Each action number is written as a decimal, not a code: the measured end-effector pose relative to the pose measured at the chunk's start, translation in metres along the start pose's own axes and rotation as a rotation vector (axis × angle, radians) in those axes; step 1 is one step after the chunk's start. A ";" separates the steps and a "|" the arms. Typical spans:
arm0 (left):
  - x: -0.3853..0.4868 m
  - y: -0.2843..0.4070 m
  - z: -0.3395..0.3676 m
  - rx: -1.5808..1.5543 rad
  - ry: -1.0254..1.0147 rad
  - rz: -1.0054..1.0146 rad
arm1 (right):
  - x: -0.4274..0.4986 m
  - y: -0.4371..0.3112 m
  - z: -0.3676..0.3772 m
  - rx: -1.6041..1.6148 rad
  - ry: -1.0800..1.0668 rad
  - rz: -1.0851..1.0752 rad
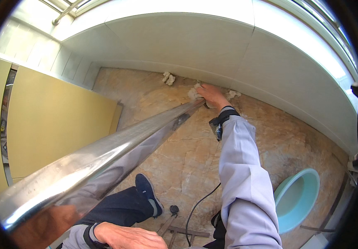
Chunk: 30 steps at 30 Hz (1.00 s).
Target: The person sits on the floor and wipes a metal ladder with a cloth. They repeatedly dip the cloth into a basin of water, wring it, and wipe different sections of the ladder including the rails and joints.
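Note:
A long, shiny metal tube (pixel 104 146) runs from the lower left to the floor near the wall. At its far end my right hand (pixel 211 95) is closed on a pale crumpled cloth or paper (pixel 194 92), close to the tube's tip. Another pale crumpled piece (pixel 168 78) lies on the floor to the left, and one more (pixel 233 94) sits just right of the hand by the wall. My left hand (pixel 130 237) is at the bottom edge, back upward, below the tube; its fingertips are cut off, so what it touches cannot be told.
A light blue plastic basin (pixel 297 200) stands at the right on the stone-patterned floor (pixel 185 155). Yellow cabinet doors (pixel 54 121) are at the left. A black cable (pixel 197 202) and a wooden-handled tool (pixel 166 225) lie near my shoe (pixel 148 190). A pale wall (pixel 179 43) rises ahead.

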<state>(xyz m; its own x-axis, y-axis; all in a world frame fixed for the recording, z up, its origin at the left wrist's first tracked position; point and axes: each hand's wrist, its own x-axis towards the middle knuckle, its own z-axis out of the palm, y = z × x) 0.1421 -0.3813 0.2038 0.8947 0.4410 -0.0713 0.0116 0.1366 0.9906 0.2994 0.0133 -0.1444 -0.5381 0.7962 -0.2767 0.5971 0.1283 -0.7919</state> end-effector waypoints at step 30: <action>0.010 -0.016 0.006 0.166 0.191 -0.340 | -0.238 -0.304 -0.144 0.261 0.172 -0.432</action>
<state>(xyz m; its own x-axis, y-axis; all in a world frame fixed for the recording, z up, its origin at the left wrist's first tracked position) 0.1538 -0.3847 0.1875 0.7289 0.5542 -0.4020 0.3773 0.1647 0.9113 0.3316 -0.1301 0.2405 -0.5839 0.7916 0.1800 0.1630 0.3315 -0.9293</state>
